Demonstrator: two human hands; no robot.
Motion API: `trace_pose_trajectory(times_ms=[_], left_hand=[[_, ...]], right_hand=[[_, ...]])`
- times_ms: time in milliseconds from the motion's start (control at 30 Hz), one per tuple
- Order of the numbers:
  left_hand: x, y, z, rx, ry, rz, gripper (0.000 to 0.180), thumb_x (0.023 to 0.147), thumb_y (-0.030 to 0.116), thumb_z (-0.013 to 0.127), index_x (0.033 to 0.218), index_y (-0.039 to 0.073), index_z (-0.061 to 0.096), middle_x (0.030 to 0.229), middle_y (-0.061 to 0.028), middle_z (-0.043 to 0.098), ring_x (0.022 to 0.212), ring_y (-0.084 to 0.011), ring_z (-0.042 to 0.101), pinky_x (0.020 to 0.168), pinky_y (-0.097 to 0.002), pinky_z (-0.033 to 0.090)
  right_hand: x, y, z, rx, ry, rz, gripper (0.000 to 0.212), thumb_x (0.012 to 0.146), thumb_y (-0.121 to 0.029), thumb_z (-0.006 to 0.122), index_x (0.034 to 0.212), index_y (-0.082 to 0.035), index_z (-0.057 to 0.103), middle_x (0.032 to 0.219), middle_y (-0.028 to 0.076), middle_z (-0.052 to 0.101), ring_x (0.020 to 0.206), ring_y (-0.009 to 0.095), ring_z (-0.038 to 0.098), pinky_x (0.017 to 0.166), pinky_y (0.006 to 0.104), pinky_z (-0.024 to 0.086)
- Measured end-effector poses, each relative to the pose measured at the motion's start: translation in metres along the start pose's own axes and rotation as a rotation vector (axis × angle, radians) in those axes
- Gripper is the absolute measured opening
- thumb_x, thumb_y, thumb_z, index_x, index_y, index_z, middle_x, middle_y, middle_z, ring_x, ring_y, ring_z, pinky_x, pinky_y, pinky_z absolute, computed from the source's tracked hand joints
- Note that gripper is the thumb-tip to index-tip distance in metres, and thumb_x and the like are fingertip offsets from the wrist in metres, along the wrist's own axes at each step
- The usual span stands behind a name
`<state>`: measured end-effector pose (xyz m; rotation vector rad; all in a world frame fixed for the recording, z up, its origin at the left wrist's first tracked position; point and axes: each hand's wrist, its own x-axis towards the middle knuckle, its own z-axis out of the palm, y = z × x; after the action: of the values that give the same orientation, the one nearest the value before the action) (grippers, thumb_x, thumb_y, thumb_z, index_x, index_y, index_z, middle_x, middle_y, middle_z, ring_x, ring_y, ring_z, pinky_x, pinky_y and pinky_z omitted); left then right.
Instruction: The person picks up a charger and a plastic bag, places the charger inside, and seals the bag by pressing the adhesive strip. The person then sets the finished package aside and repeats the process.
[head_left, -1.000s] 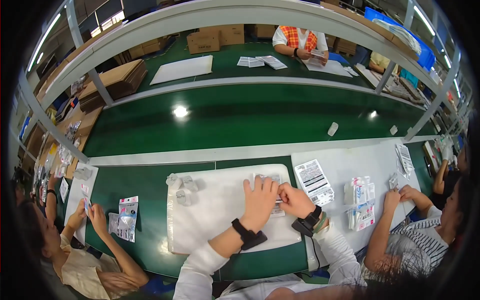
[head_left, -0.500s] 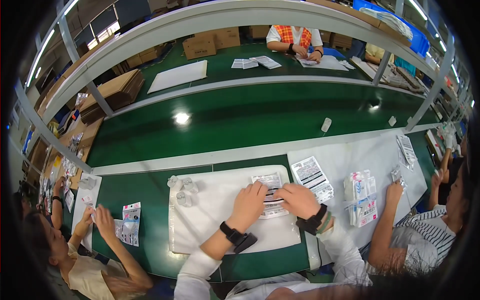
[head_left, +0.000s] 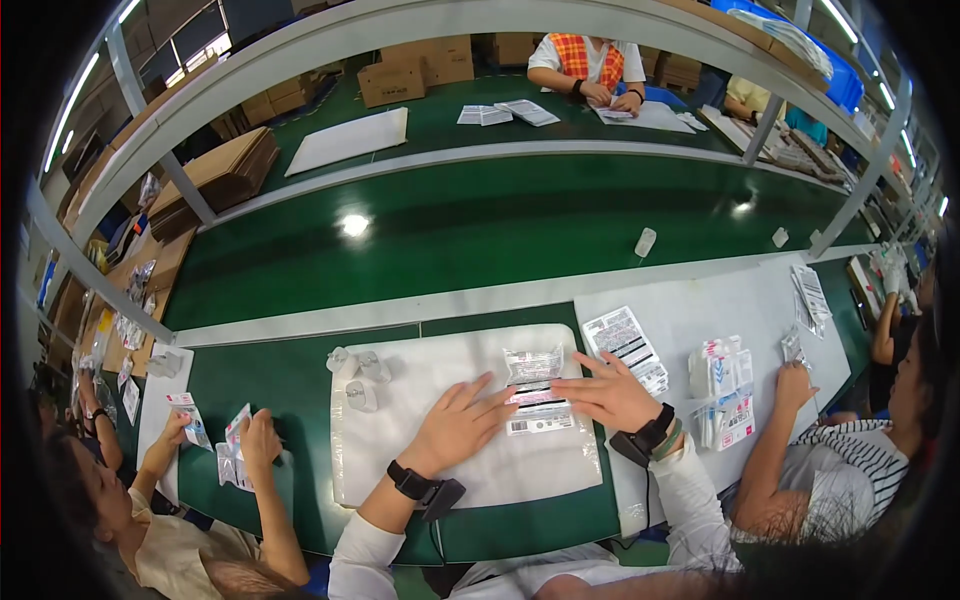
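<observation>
A printed packet (head_left: 540, 421) with a clear plastic upper part lies on the white mat (head_left: 430, 477). My left hand (head_left: 462, 422) rests at its left edge, fingers spread, the tips touching the packet. From the other side my right hand (head_left: 608, 393) reaches over with outstretched fingers, their tips on the packet's right edge. Neither hand grips it. Several small clear plastic pieces (head_left: 362, 395) stand at the mat's upper left corner. Right of the mat lies a stack of printed cards (head_left: 625, 345).
A bundle of white packets (head_left: 722, 395) stands farther right, near a co-worker's hand (head_left: 795, 385). To the left, another co-worker's hand (head_left: 260, 440) holds a packet. Beyond the metal rail runs a green surface (head_left: 480, 240) with two small clear pieces on it.
Both hands have opened out from closed fingers on the packet, and the left has shifted left and down. The left co-worker has a packet lifted.
</observation>
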<state>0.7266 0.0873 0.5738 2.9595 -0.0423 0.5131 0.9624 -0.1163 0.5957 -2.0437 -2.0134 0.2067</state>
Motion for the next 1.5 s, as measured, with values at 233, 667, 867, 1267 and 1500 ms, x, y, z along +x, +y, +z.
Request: trace_pose_trajectory(times_ms=[233, 667, 867, 1267, 1500], left_hand=[[-0.004, 0.001, -0.002, -0.073, -0.18, -0.101, 0.045, 0.094, 0.036, 0.06, 0.138, 0.034, 0.053, 0.153, 0.0057, 0.042, 0.144, -0.0258, 0.032, 0.116, -0.0496, 0.024], [-0.008, 0.002, -0.014, -0.048, -0.194, -0.029, 0.057, 0.088, 0.061, 0.057, 0.14, 0.039, 0.052, 0.156, 0.0038, 0.036, 0.145, -0.0278, 0.03, 0.116, -0.0531, 0.022], [-0.005, 0.0, -0.013, -0.093, -0.203, -0.042, 0.059, 0.085, 0.066, 0.058, 0.135, 0.035, 0.058, 0.154, 0.0031, 0.04, 0.144, -0.0274, 0.032, 0.116, -0.0524, 0.023], [-0.011, -0.001, 0.003, -0.1, -0.159, -0.028, 0.053, 0.091, 0.059, 0.054, 0.14, 0.038, 0.052, 0.157, 0.0048, 0.035, 0.147, -0.028, 0.027, 0.117, -0.0528, 0.02], [-0.009, -0.001, -0.003, -0.067, -0.141, -0.028, 0.055, 0.091, 0.058, 0.056, 0.142, 0.041, 0.049, 0.157, 0.0055, 0.035, 0.147, -0.0279, 0.026, 0.118, -0.0519, 0.019]], right_hand=[[-0.008, 0.006, -0.002, 0.017, 0.06, 0.048, 0.035, 0.096, -0.033, 0.058, 0.129, -0.03, 0.064, 0.135, -0.01, 0.061, 0.14, 0.021, 0.04, 0.116, 0.0508, 0.022], [0.02, -0.041, -0.003, 0.046, 0.296, -0.089, 0.027, 0.085, -0.022, 0.07, 0.111, -0.018, 0.07, 0.114, 0.0, 0.068, 0.117, 0.022, 0.059, 0.092, 0.0381, 0.047], [0.036, -0.082, 0.038, 0.104, 0.205, 0.068, 0.016, 0.082, -0.022, 0.071, 0.091, -0.01, 0.063, 0.09, 0.006, 0.061, 0.09, 0.023, 0.063, 0.07, 0.0373, 0.052], [0.023, -0.064, 0.036, 0.233, 0.208, 0.035, 0.013, 0.085, -0.017, 0.068, 0.09, -0.008, 0.061, 0.09, 0.011, 0.058, 0.086, 0.027, 0.06, 0.074, 0.0367, 0.05], [-0.045, -0.006, -0.009, 1.342, 0.692, 0.574, 0.004, 0.098, -0.009, 0.056, 0.101, -0.006, 0.055, 0.096, 0.003, 0.058, 0.085, 0.016, 0.059, 0.08, 0.0288, 0.049]])
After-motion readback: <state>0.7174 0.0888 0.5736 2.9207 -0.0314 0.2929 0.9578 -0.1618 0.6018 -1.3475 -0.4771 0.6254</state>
